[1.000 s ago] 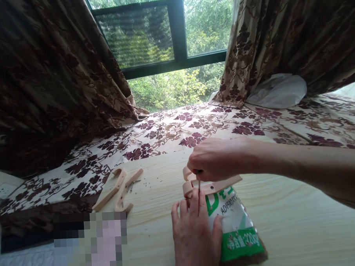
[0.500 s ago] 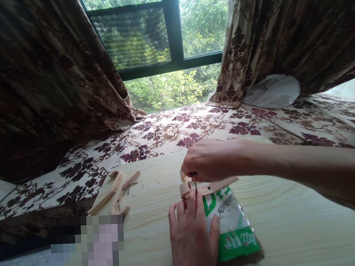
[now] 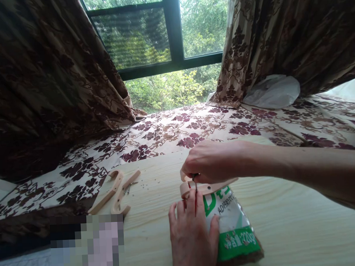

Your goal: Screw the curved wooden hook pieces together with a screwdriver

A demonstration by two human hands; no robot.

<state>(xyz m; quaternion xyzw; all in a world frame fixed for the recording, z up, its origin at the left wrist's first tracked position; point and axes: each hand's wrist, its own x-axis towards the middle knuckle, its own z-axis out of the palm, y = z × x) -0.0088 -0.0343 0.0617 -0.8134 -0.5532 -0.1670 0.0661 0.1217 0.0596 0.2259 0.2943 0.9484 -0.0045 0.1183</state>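
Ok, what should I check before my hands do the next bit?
1. Right hand gripping the tool: ok.
2. Left hand beside the tool, to steady things: ok.
3. Fingers safe from the tool's tip: cannot tell, the tip is hidden.
4. Hook held firmly at the bag: cannot tell.
5. Other hooks apart from both hands: ok.
6. Table tidy: not ok, little bits lie scattered.

From just above, the head camera faces down the tabletop [image 3: 301, 210] windowward [image 3: 158, 39].
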